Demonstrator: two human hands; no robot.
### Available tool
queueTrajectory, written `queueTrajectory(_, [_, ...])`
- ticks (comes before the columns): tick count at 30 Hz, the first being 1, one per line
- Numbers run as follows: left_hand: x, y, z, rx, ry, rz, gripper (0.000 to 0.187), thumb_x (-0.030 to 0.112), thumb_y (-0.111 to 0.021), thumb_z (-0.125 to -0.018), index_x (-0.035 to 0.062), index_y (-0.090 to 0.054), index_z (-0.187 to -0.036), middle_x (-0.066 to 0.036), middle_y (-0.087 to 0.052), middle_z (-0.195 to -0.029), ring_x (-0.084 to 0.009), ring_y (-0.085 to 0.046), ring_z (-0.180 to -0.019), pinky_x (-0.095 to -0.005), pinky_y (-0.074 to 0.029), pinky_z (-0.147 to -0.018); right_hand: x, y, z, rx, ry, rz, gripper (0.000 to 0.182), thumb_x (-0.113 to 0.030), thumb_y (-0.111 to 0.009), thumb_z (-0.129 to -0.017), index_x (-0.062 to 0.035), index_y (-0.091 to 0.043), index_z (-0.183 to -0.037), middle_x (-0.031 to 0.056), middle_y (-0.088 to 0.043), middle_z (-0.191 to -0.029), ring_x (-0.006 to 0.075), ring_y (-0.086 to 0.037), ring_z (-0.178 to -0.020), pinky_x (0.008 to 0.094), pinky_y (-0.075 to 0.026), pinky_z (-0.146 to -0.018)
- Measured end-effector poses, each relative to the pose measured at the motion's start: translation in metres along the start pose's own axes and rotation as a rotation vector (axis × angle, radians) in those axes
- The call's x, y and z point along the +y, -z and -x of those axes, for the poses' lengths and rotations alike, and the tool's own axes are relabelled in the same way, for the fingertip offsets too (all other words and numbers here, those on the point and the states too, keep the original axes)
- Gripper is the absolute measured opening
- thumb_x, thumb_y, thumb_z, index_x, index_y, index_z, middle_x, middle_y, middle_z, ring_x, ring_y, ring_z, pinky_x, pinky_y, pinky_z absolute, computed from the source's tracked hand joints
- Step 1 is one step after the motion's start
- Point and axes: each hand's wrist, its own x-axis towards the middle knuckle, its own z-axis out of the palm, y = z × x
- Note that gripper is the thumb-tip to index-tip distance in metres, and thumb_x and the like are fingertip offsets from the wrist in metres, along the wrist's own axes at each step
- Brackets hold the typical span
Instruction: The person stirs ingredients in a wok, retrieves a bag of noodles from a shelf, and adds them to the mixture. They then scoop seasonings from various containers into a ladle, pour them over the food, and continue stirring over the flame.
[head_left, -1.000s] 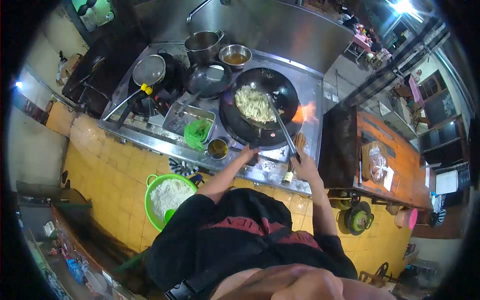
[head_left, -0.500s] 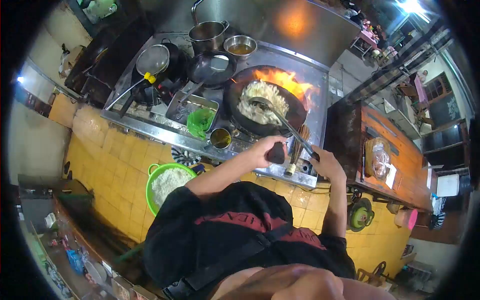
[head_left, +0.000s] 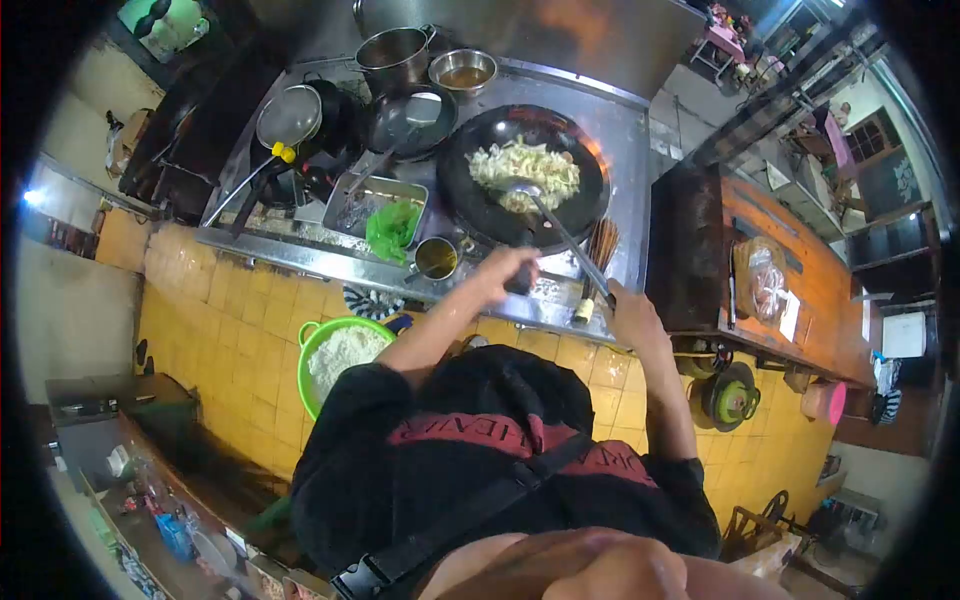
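The black wok (head_left: 470, 208) sits over the burner with pale, chopped food (head_left: 535, 168) heaped inside. My left hand (head_left: 503, 272) is closed round its dark handle at the stove's front edge; motion blurs the fingers a little. Closed on the end of a long-handled ladle (head_left: 573, 245) is my right hand (head_left: 634, 320). The ladle's bowl rests in the food near the wok's middle. A bamboo wok brush (head_left: 601, 248) lies on the steel stovetop between the wok and my right hand.
Left of the wok are a metal mug (head_left: 436, 259), a steel tray (head_left: 344, 207) with a green plastic bag (head_left: 392, 230), a second pan (head_left: 395, 125) and a strainer (head_left: 290, 115). A green basin of white food (head_left: 345, 355) is below. A wooden table (head_left: 775, 255) flanks the stove's right side.
The tall flames behind the wok have shrunk to a small glow at its right rim. The food has spread out and lies lower. My left hand and the handle have shifted forward and left.
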Motion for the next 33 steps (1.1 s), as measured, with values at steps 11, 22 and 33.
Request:
queueTrajectory(11, [-0.092,0.051,-0.088,0.233,-0.245,-0.309,0.016,0.015,-0.06,-0.086,0.0025,-0.049,-0.085,-0.004,-0.053,-0.065,-0.0165,-0.055,-0.05,-0.0323,-0.047,-0.044,-0.012,0.037,0.025,0.356,-0.125,-0.21,0.048,-0.016,-0.066,-0.078,-0.0141,-0.055,-0.125,0.0206,-0.064,-0.086,0.0393,-0.062,-0.081,0.0459,-0.05,-0.071])
queueTrajectory(22, [-0.043,0.057,-0.082,0.169,-0.229,-0.14,0.019,0.013,-0.063,-0.085,0.0068,-0.047,-0.094,-0.005,-0.054,-0.065,-0.0153,-0.055,-0.052,-0.0313,-0.048,-0.046,0.0,-0.035,-0.081,0.142,-0.157,-0.028,0.045,-0.019,-0.047,-0.089,-0.0094,-0.041,-0.132,0.0302,-0.057,-0.107,0.0451,-0.062,-0.083,0.0528,-0.05,-0.073])
queueTrajectory(33, [-0.043,0.063,-0.079,0.071,-0.198,-0.073,0.019,0.015,-0.064,-0.084,0.0073,-0.048,-0.091,-0.004,-0.053,-0.065,-0.0145,-0.054,-0.05,-0.0308,-0.048,-0.045,0.005,-0.033,-0.103,-0.171,-0.239,-0.897,0.029,-0.019,-0.054,-0.088,-0.002,-0.054,-0.111,0.0268,-0.064,-0.083,0.0437,-0.063,-0.074,0.0501,-0.05,-0.073])
